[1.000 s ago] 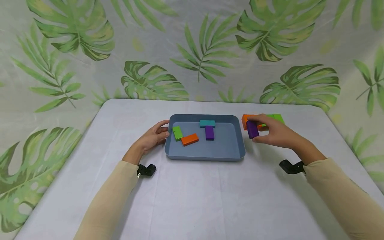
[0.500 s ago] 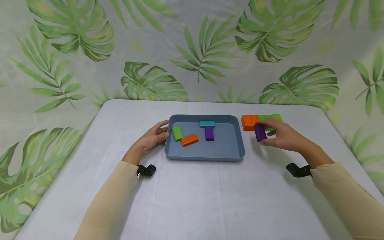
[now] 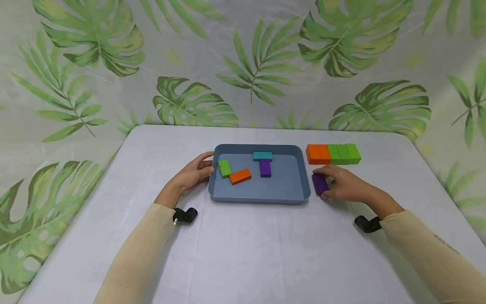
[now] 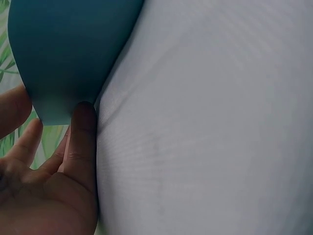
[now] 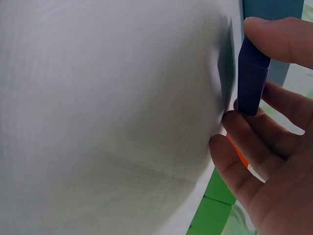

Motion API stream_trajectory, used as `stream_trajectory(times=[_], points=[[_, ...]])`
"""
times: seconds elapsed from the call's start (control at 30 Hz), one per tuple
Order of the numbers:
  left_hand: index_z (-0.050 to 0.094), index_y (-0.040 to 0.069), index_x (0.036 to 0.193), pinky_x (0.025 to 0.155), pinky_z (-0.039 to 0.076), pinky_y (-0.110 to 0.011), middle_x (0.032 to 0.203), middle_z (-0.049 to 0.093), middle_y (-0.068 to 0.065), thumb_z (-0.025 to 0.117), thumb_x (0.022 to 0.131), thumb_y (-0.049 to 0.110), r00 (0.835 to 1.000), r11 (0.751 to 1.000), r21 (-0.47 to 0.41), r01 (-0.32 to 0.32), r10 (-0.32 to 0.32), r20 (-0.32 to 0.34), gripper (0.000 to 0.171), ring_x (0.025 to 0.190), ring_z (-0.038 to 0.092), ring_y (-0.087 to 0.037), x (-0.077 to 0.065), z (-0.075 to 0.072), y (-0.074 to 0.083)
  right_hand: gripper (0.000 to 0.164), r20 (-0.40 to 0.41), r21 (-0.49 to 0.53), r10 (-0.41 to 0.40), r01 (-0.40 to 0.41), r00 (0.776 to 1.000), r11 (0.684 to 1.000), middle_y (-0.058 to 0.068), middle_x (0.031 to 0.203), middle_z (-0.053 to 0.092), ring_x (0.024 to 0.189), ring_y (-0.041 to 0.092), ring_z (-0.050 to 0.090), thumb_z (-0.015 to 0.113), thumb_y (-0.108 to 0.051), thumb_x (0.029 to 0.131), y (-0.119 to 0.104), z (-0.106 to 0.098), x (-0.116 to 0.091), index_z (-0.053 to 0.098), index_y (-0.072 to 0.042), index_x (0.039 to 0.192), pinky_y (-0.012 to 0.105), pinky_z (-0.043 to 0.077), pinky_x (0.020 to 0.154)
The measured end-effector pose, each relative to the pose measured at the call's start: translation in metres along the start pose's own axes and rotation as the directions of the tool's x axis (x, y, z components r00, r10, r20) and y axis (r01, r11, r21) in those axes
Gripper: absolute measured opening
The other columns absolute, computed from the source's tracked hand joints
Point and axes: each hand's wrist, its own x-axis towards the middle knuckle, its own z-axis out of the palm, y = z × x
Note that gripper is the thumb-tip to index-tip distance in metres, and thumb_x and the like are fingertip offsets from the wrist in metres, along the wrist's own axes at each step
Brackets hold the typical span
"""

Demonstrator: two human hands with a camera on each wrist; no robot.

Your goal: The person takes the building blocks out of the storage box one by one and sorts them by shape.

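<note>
My right hand (image 3: pixel 343 183) pinches a purple rectangular block (image 3: pixel 320 184) between thumb and fingers, just right of the tray and low over the table. In the right wrist view the thumb lies on one end of the purple block (image 5: pixel 253 81), fingertips at the other. My left hand (image 3: pixel 192 174) rests its fingertips against the outer left wall of the blue-grey tray (image 3: pixel 260 198). Seen from the left wrist, the fingers (image 4: pixel 80 147) are at the tray's side, close to the cloth. Inside the tray lie a green block (image 3: pixel 224 168), an orange block (image 3: pixel 240 176), a teal block (image 3: pixel 262 156) and a purple block (image 3: pixel 265 168).
Behind my right hand, a row of orange blocks (image 3: pixel 318 154) and green blocks (image 3: pixel 344 154) stands side by side near the tray's back right corner. A white cloth (image 3: pixel 243 253) covers the table. A leaf-patterned curtain (image 3: pixel 262 63) hangs behind it.
My right hand first drew back to the right with the purple block, then came nearer and lower beside the tray. The orange and green row is now uncovered. My left hand stayed put.
</note>
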Motion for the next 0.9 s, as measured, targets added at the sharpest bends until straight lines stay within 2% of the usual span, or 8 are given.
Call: stream_trajectory(times=[0.27,0.57,0.9], points=[[0.021,0.025,0.159,0.122,0.031,-0.051,0.163,0.026,-0.016,0.05,0.104,0.01,1.0,1.0,0.005,0.001,-0.001,0.005,0.064,0.147,0.035,-0.034,-0.0009,-0.0004,0.0007,0.064,0.015,-0.027,0.012,-0.011,1.0,1.0,0.024,0.132,0.059,0.114,0.037,0.057,0.08,-0.012,0.078,-0.0007,0.0033,0.0018,0.056,0.001,0.135,0.058,0.051,0.098],[0.02,0.025,0.159,0.121,0.031,-0.051,0.163,0.025,-0.017,0.05,0.104,0.011,1.0,1.0,0.009,0.002,-0.002,0.004,0.064,0.148,0.035,-0.035,0.0002,0.0001,-0.0005,0.062,0.028,-0.043,0.047,-0.045,0.999,0.998,0.024,0.136,0.054,0.119,0.04,0.053,0.078,-0.012,0.079,0.0014,0.0097,0.0017,0.055,0.0,0.136,0.06,0.048,0.101],[0.021,0.026,0.159,0.121,0.032,-0.051,0.163,0.026,-0.017,0.05,0.104,0.011,1.0,1.0,0.007,0.002,-0.002,0.004,0.064,0.147,0.036,-0.034,0.0011,-0.0004,-0.0003,0.062,0.02,-0.04,0.037,-0.036,0.999,0.999,0.024,0.134,0.053,0.118,0.04,0.051,0.078,-0.011,0.079,0.0022,0.0091,-0.0001,0.055,-0.001,0.135,0.061,0.047,0.102]])
